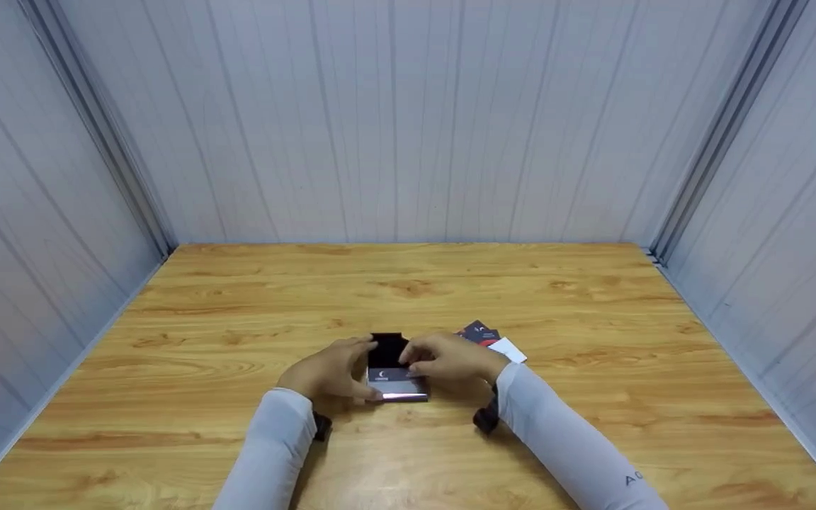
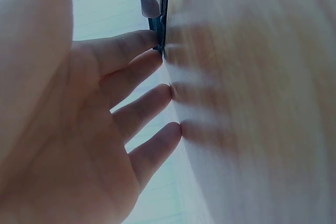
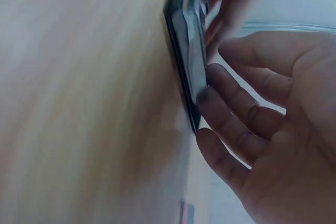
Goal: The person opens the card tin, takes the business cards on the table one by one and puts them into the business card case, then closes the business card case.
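A card case (image 1: 406,397) lies on the table with its black-lined lid (image 1: 384,350) raised away from the person. Inside it sits a dark and grey card (image 1: 384,375) with a small crescent mark. My left hand (image 1: 330,368) holds the case at its left side, thumb at the near corner and fingers by the lid. In the left wrist view, its other fingertips (image 2: 172,129) rest on the table. Over the case's right part is my right hand (image 1: 450,358), with thumb and fingertips at the card. The right wrist view shows its bent fingers (image 3: 231,119) touching the case's side.
Partly behind the right hand lie several dark and red cards (image 1: 479,331) and a white card (image 1: 508,349). The wooden table (image 1: 408,287) meets pale panelled walls (image 1: 422,120) at the back and both sides. Each wrist carries a black device (image 1: 486,418).
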Available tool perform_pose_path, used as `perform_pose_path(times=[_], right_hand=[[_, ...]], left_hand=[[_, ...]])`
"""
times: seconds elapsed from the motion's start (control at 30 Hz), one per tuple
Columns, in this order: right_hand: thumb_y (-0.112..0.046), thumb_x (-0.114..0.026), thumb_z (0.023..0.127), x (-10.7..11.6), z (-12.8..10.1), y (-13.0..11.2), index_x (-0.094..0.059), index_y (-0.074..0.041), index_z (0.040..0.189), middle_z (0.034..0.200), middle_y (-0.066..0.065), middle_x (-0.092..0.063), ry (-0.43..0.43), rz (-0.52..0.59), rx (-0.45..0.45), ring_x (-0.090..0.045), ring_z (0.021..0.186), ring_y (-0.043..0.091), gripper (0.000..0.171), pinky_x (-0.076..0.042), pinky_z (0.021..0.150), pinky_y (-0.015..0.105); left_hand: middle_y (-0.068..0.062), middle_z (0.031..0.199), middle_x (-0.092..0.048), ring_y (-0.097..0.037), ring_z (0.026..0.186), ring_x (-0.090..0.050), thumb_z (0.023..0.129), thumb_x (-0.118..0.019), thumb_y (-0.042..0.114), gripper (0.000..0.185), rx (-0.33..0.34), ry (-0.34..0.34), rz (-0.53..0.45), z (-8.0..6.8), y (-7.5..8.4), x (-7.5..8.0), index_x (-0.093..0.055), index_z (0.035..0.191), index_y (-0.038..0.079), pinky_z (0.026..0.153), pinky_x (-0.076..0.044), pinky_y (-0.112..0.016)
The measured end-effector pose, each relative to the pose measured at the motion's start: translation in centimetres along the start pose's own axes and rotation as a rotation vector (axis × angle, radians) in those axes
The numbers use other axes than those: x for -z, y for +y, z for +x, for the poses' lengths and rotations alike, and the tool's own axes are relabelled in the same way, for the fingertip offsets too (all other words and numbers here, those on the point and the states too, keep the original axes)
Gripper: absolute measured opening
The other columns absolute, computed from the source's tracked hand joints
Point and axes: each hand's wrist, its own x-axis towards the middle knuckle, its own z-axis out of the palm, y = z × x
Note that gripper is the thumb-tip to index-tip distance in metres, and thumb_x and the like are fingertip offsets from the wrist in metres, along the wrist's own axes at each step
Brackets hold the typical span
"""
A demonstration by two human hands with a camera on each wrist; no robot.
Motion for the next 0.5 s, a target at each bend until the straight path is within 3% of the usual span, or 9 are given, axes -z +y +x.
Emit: perform_pose_path(times=[0.3,0.5], right_hand=[[-0.015,-0.059,0.102,2.7,-2.8,1.9,-0.065,-0.003,0.126,0.121,0.009,-0.066,0.024,-0.01,-0.02,-0.062,0.111,0.024,0.027,-0.051,0.096,0.041],[-0.014,-0.063,0.101,4.3,-5.4,3.6,-0.061,0.001,0.131,0.127,0.015,-0.064,0.056,0.025,-0.132,-0.06,0.118,0.031,0.034,-0.05,0.099,0.045]], left_hand=[[-0.011,0.162,-0.028,-0.033,0.148,-0.024,0.077,-0.085,0.051,0.104,-0.01,0.002,-0.018,-0.1,-0.2,-0.1,-0.034,0.157,0.011,0.117,-0.025,-0.051],[-0.011,0.162,-0.028,-0.033,0.148,-0.024,0.076,-0.085,0.051,0.104,-0.011,0.004,-0.024,0.0,-0.2,-0.1,-0.034,0.157,0.012,0.118,-0.024,-0.051]])
